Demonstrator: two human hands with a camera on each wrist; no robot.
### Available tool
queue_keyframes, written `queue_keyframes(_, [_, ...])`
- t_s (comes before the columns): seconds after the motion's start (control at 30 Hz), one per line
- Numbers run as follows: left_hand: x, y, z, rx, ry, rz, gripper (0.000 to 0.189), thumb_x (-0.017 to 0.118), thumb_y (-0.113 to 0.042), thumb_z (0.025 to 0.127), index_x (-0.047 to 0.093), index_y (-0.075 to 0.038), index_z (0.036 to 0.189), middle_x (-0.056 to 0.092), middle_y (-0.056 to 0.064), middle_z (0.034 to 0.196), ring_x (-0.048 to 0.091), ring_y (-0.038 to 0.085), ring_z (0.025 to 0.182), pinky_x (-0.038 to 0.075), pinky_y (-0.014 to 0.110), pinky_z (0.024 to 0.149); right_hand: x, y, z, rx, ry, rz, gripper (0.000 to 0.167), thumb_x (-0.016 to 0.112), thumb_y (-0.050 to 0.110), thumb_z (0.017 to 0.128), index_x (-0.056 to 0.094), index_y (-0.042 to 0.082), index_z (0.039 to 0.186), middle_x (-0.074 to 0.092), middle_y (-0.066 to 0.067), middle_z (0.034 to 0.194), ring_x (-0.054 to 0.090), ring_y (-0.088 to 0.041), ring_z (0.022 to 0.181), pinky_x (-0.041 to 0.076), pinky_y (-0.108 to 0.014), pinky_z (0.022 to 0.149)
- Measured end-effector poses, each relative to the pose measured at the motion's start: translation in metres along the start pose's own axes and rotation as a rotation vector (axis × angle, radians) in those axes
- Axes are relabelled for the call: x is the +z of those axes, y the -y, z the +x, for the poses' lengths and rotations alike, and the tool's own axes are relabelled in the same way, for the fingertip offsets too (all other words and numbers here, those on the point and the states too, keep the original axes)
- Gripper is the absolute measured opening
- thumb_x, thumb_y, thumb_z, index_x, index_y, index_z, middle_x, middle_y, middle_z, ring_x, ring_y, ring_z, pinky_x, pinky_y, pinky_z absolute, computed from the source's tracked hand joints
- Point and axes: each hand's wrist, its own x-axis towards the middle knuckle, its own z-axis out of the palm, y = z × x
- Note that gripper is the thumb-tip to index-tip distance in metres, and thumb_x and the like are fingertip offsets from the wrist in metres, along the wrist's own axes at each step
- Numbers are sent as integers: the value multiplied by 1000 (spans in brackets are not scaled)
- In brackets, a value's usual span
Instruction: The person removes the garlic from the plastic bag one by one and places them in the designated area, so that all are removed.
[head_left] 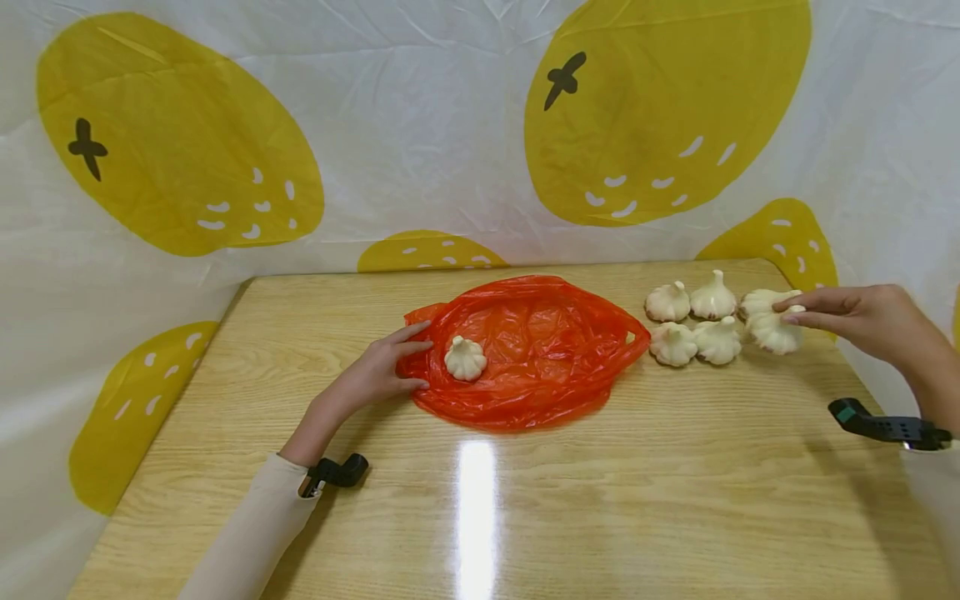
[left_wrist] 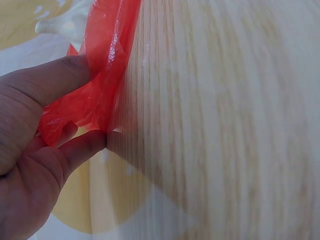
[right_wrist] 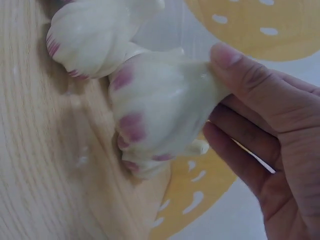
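Observation:
A red plastic bag [head_left: 555, 333] lies spread on the table with its mouth facing up. Inside it, toward the left, one garlic bulb [head_left: 466, 359] stands stem up. My left hand [head_left: 375, 367] grips the bag's left edge, the thumb on one side of the film and fingers on the other in the left wrist view. At the right, my right hand [head_left: 862, 321] pinches a garlic bulb [right_wrist: 162, 102] by its stem between thumb and fingers. This held bulb, white with purple patches, overlaps another garlic bulb [head_left: 761, 300] behind it.
Several more garlic bulbs [head_left: 672, 343] sit in two rows just right of the bag. The wooden table [head_left: 637, 500] meets a white cloth [head_left: 420, 150] with yellow fruit prints at its back and sides. A bright light streak reflects off the table in front of the bag.

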Motion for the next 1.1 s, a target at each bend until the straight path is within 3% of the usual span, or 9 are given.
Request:
queue_keyframes(0.07, [0,0,0,0,0,-1,64,86,-16,82,61,2,138,37,15,161,39,42,144,37,53,116,2,-4,-1,-18,32,37,29,69,24,99,76,1,114,77,6,102,50,23,85,55,-24,78])
queue_keyframes(0.17, [0,0,-1,5,-2,-1,64,87,-16,82,61,3,138,38,15,161,40,43,143,38,53,116,6,-10,-2,-63,56,108,23,66,17,100,77,3,115,67,30,102,46,29,92,39,2,69])
queue_keyframes(0.3, [0,0,-2,6,-5,-2,64,87,-16,82,61,2,138,38,15,161,40,43,143,38,53,116,13,-18,-6,-94,79,189,23,64,11,101,75,2,119,65,33,108,50,27,98,39,2,74])
queue_keyframes(0.63, [-2,0,-4,-4,3,-6,64,87,-16,82,61,2,138,38,15,161,40,42,144,37,52,116,25,-30,-7,-37,84,278,24,66,8,99,73,-2,120,66,31,107,55,21,98,43,-1,75])
queue_keyframes(0.83, [-3,0,-4,-19,10,-4,64,87,-16,82,61,1,138,38,14,161,39,42,144,37,53,117,27,-26,-2,-45,87,240,23,66,13,100,75,0,118,65,32,104,52,22,97,41,0,74])
queue_keyframes(1.1, [-1,0,1,-13,20,-6,64,86,-16,83,60,1,139,37,14,161,38,41,145,36,52,117,26,-20,5,24,121,197,33,68,25,99,74,1,120,61,37,102,48,25,93,42,-2,69])
